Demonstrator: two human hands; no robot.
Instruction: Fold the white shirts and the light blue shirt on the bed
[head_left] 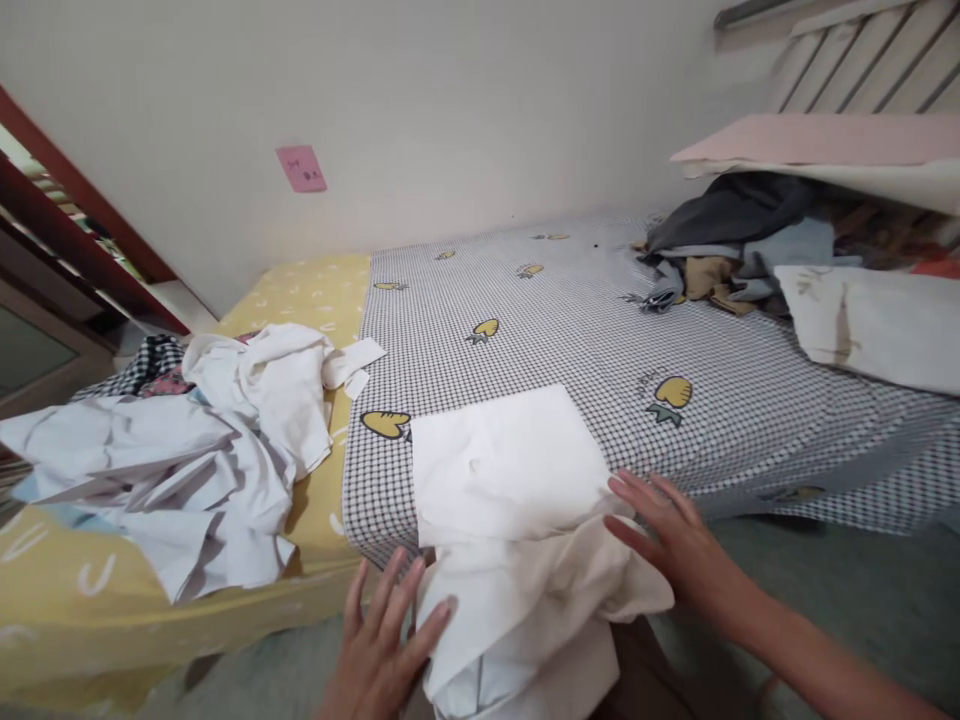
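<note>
White cloth [499, 465], btm ctr, long axis up-frame, far end on checked bedsheet [427, 330]; L hand [380, 640] at its left edge, R hand [681, 545] right, both touching, fingers spread, unclamped.

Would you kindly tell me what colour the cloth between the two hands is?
The cloth is white; it shows best in the head view.
</note>
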